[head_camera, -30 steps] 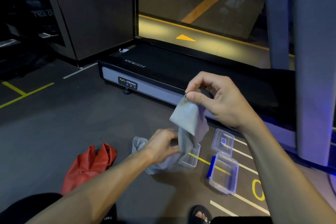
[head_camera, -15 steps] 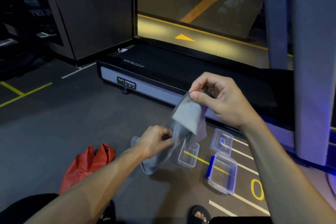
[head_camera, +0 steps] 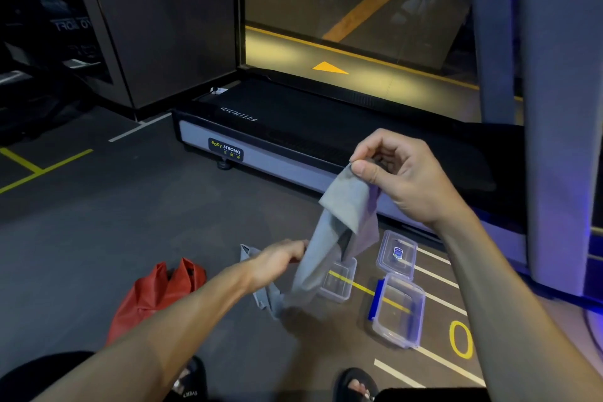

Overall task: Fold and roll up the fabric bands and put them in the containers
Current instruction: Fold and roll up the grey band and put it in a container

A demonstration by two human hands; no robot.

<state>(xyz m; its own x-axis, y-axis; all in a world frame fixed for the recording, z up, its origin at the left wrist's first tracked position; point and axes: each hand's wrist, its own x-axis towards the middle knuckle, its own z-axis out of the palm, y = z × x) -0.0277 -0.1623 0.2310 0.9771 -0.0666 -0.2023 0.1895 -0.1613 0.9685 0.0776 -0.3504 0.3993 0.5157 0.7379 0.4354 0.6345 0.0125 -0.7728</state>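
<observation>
Pinching the grey band's (head_camera: 346, 209) top corner, our right hand (head_camera: 396, 178) lifts it above the floor. Our left hand (head_camera: 277, 263) grips it lower, near the clear containers (head_camera: 396, 310); those fingers are hidden.

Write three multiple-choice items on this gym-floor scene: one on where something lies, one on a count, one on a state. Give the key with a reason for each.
1. Where does the red band lie?
A. on the floor, left of the left hand
B. inside a container
C. on the treadmill

2. How many clear container bases lie on the floor?
A. one
B. two
C. four

3. How is the grey band held?
A. rolled tight in one fist
B. flat on the floor, untouched
C. hanging, pinched at its top by the right hand

Key: 1 A, it sits crumpled on the floor beyond the left forearm, left of the left hand. 2 B, the small container and the blue-clipped container; the lid lies apart. 3 C, the right hand pinches its top corner while the left hand grips it lower.
</observation>
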